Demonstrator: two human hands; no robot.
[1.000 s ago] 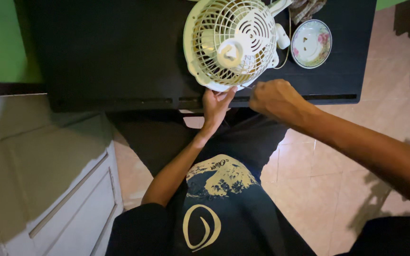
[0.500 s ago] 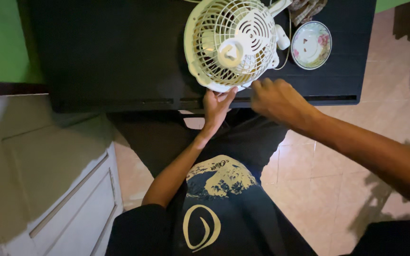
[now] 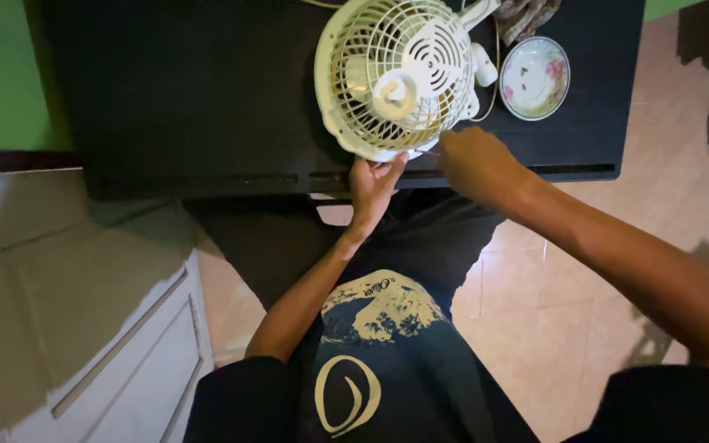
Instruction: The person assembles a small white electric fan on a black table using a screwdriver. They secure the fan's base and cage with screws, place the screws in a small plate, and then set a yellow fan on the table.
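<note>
My left hand (image 3: 372, 182) cups the lower rim of the cream fan (image 3: 394, 75) lying on the black table (image 3: 166, 90); my right hand (image 3: 476, 164) pinches something thin at its edge, seemingly light, brittle plastic, best gripped by the rim

Dressed in a black short-sleeved cotton T-shirt (image 3: 387, 385) with a pale cream print on the chest: a rounded, domed picture above, an open swirl ring below. Black trousers (image 3: 289, 238) beneath. Both forearms bare from sleeve hem to wrist. No rings, watch or bands visible on left hand (image 3: 373, 182) or right hand (image 3: 476, 162).
</note>
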